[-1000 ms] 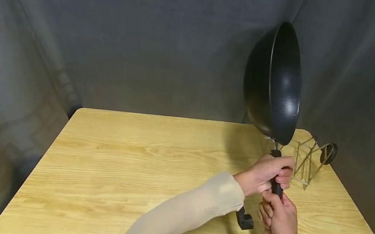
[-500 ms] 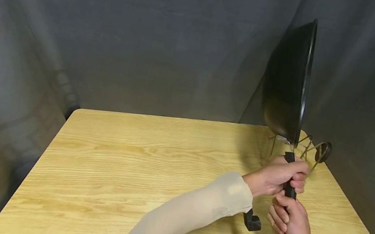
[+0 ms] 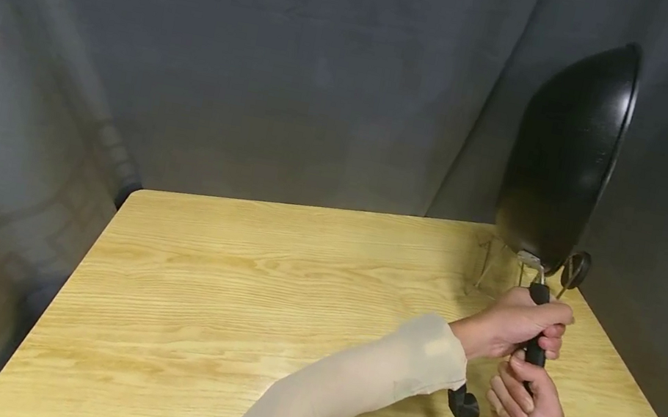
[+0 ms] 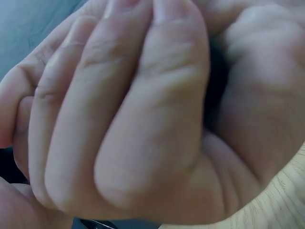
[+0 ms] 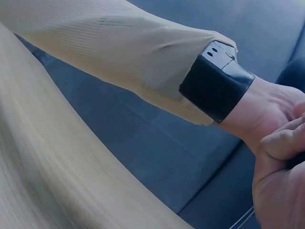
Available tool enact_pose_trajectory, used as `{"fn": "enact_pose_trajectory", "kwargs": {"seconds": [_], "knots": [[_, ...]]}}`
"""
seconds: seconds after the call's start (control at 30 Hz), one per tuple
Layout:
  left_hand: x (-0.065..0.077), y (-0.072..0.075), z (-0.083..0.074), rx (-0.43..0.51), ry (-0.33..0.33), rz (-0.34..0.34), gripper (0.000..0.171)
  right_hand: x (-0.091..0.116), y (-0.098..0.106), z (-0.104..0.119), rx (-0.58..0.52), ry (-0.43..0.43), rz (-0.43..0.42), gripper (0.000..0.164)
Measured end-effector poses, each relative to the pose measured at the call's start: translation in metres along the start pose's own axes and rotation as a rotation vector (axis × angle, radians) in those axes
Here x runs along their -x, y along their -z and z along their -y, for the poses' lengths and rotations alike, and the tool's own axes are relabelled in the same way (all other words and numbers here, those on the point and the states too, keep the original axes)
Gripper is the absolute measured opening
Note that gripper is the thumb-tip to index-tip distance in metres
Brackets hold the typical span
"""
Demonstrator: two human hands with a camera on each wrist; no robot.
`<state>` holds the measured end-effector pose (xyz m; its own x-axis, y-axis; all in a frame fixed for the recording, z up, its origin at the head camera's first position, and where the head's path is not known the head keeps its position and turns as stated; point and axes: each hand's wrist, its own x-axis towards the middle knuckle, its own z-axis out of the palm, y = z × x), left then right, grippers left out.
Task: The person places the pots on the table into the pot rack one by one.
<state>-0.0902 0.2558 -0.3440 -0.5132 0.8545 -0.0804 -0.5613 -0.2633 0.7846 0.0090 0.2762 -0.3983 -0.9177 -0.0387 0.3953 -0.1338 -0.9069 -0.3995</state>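
Observation:
A black wok point(image 3: 569, 146) is held up above the right side of the table in the head view, upright, its outer underside mostly facing me. My left hand point(image 3: 518, 324) grips the upper part of its black handle point(image 3: 540, 295), just below the metal neck. Below it, my right hand point(image 3: 535, 415) holds the lower end of the same handle between thumb and curled fingers. The left wrist view is filled by curled fingers point(image 4: 143, 109) around a dark strip of handle. At the right edge of the right wrist view, the two hands point(image 5: 281, 191) meet; most of the handle is hidden there.
Behind the wok, a thin wire rack point(image 3: 485, 265) stands on the wooden table point(image 3: 257, 299), partly hidden. A black round piece point(image 3: 576, 270) shows at its right. Dark curtains point(image 3: 302, 84) close off the back and sides. A black wrist mount point(image 3: 463, 404) hangs below my left forearm.
Both hands have moved right with the wok. The wok has turned about its handle, so its inside, visible earlier, is now out of sight. It now covers more of the rack.

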Motion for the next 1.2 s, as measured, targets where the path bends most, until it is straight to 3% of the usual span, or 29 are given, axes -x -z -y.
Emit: {"fn": "enact_pose_trajectory", "kwargs": {"seconds": [0.27, 0.57, 0.8, 0.97, 1.2], "knots": [[0.003, -0.009, 0.004, -0.083, 0.025, -0.137, 0.033, 0.005, 0.003, -0.001, -0.063, 0.007, -0.005, 0.039], [0.000, -0.008, 0.006, -0.137, 0.030, -0.149, 0.032, 0.004, 0.003, -0.001, -0.056, 0.012, -0.006, 0.037], [-0.003, 0.001, 0.000, -0.314, 0.048, -0.194, 0.033, -0.008, 0.003, -0.007, -0.029, 0.031, -0.012, 0.035], [-0.006, 0.004, -0.001, -0.253, 0.028, -0.205, 0.033, -0.011, 0.004, -0.007, -0.009, 0.022, -0.019, 0.033], [-0.006, 0.004, 0.003, -0.318, 0.030, -0.237, 0.034, -0.010, 0.007, -0.006, -0.013, 0.017, -0.032, 0.030]]}}
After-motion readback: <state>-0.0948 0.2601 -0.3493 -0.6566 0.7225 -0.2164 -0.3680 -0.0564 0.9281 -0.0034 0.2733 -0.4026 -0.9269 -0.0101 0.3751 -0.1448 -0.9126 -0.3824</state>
